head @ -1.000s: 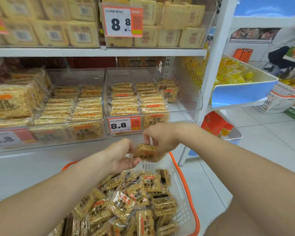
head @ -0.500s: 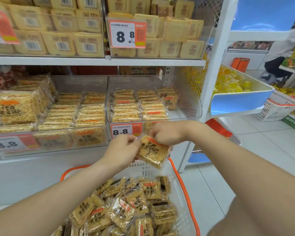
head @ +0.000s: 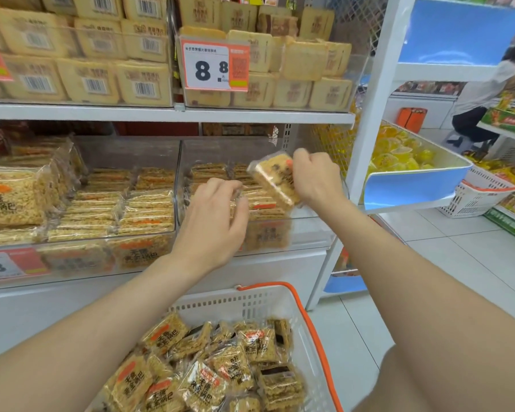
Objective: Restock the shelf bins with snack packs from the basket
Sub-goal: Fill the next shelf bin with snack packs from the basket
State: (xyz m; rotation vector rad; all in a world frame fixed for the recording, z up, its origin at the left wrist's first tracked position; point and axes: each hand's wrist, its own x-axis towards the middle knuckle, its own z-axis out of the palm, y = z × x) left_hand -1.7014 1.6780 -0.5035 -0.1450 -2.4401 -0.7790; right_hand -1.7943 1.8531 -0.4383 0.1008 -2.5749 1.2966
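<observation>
One snack pack (head: 275, 179), tilted at center-right, sticks out left of the right hand (head: 317, 178) pinching it; whether the left hand (head: 213, 215) grips anything is unclear.

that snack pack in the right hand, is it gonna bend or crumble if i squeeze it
Probably stiff: the snack pack shows a flat slab shape with the right hand gripping just one end. Likely light, as that grip alone carries it tilted. Its puffed grain looks crumbly, so a hard squeeze may crack it.

Shop: price tag (head: 214, 66), stocked shelves (head: 167, 113)
</observation>
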